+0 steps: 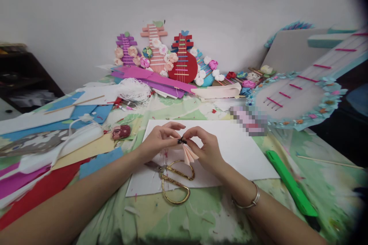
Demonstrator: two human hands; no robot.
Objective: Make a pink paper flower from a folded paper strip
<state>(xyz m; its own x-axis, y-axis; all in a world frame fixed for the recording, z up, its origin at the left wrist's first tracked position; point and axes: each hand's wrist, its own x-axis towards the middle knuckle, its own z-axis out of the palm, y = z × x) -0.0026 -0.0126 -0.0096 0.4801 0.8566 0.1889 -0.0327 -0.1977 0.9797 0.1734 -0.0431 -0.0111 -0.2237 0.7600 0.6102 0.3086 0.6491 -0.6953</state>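
Note:
My left hand [161,141] and my right hand [204,146] meet above a white sheet [244,149]. Between their fingertips is a small black piece [181,141], pinched from both sides. A pleated pale pink paper fan [189,154] hangs below it, beside my right fingers. Gold-handled scissors [176,182] lie under the hands, partly on the sheet, their blades pointing left. Dark nails or fingertips cannot be told apart from the black piece. A silver bracelet [254,196] circles my right wrist.
A green cutter [290,183] lies at the right, near a large flower-edged instrument model [293,99]. Smaller paper instruments [182,65] and paper flowers stand by the wall. White string [133,91], coloured sheets [100,160] and a brown-red case [121,132] lie left.

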